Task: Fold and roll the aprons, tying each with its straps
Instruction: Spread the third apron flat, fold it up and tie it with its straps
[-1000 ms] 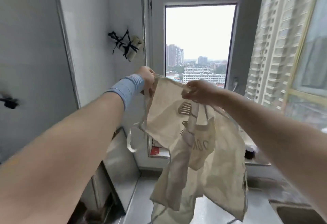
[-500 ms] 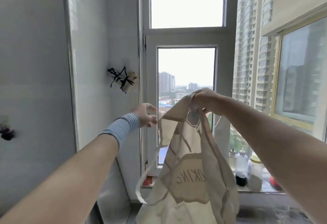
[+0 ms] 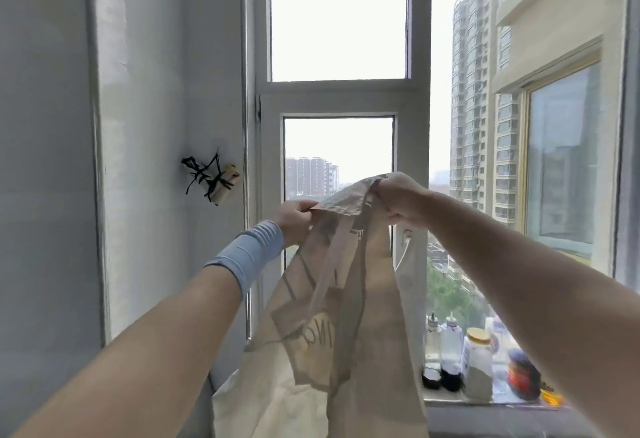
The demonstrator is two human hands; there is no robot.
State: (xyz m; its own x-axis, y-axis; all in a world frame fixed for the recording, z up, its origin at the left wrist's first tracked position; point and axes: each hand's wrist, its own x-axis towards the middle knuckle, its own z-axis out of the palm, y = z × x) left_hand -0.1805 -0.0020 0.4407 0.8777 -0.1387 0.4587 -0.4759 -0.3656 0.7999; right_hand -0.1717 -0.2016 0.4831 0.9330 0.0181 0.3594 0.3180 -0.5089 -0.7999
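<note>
A cream apron [image 3: 332,333] with brown printed letters hangs in the air in front of the window, held up by its top edge. My left hand [image 3: 294,221], with a blue-grey wristband, pinches the left end of that edge. My right hand [image 3: 398,200] grips the right end, slightly higher. The cloth drops below the frame's bottom edge, so its lower part and straps are hidden. A second rolled apron [image 3: 221,183], tied with black straps, hangs on the wall at the left.
A white window frame [image 3: 412,160] stands straight ahead. Its sill [image 3: 485,404] at the lower right holds several bottles and jars [image 3: 479,358]. A white tiled wall [image 3: 138,126] closes the left side.
My left hand, open and apart from the apron half a second ago, has closed on its top edge. Both hands and the camera have risen since one second ago.
</note>
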